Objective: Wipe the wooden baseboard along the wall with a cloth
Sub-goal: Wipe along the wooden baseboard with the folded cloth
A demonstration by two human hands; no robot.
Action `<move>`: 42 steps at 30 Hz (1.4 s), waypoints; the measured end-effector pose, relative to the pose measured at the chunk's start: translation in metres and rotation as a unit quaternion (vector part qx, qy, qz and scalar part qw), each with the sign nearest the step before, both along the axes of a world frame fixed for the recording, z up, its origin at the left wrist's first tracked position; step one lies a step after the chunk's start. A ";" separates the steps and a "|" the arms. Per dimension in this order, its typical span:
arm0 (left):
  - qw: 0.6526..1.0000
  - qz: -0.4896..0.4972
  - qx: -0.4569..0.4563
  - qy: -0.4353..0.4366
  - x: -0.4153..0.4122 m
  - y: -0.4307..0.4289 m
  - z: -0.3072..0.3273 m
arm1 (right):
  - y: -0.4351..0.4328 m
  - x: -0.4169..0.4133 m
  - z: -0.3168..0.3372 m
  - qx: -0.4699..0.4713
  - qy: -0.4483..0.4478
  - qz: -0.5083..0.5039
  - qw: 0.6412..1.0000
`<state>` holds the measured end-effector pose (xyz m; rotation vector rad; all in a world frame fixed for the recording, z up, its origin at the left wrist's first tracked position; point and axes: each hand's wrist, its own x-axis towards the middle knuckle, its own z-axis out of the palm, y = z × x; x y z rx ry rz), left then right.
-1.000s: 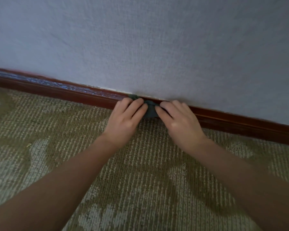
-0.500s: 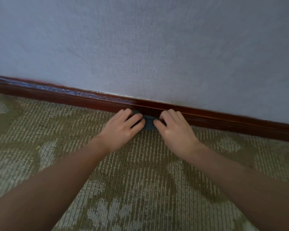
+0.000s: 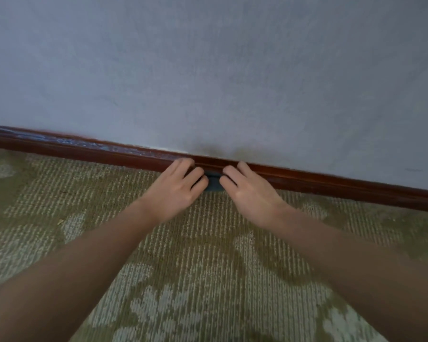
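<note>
- Baseboard (image 3: 331, 185), dark red-brown wood, runs along the foot of the pale wall (image 3: 208, 70), sloping down to the right in view, with patterned carpet (image 3: 208, 255) in front of it.
- Cloth (image 3: 213, 184), dark blue-grey and folded small, now sits low on the board's face, right at the carpet line. A second ago it covered the top edge, where board meets wall.
- Left hand (image 3: 177, 191) and right hand (image 3: 251, 195) stay side by side, with the cloth between and under their fingertips. The fingers lie nearly straight, pressing rather than gripping. Whether the thumbs tuck under the cloth is hidden.
- That downward pass likely means this stretch has been wiped from top to bottom.
- A dull, dusty-looking sheen on the board further left suggests that part remains to be wiped, so the next move is probably a shift sideways.
</note>
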<state>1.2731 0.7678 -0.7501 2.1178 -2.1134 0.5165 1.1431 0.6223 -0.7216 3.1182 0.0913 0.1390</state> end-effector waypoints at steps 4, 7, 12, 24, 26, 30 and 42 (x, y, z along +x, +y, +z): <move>1.000 -0.011 0.029 -0.002 0.005 -0.020 -0.011 | -0.024 -0.001 -0.027 0.030 -0.065 0.019 0.997; 0.998 -0.021 0.060 -0.003 0.005 -0.029 -0.008 | -0.036 -0.002 -0.035 0.042 -0.081 0.021 0.996; 0.996 -0.039 0.073 -0.016 0.003 -0.040 -0.007 | -0.044 -0.001 -0.040 0.046 -0.114 0.013 0.992; 0.999 -0.027 0.025 -0.004 0.003 -0.046 -0.017 | -0.049 0.001 -0.058 -0.040 -0.196 0.021 0.980; 0.999 -0.035 0.028 -0.007 0.004 -0.047 -0.016 | -0.047 0.001 -0.058 -0.038 -0.193 0.006 0.981; 0.996 -0.066 0.054 -0.038 0.012 -0.047 -0.009 | -0.046 -0.003 -0.057 -0.065 -0.188 -0.006 0.980; 0.999 -0.023 0.027 0.007 0.005 -0.046 -0.018 | -0.043 0.000 -0.053 -0.086 -0.190 -0.011 0.978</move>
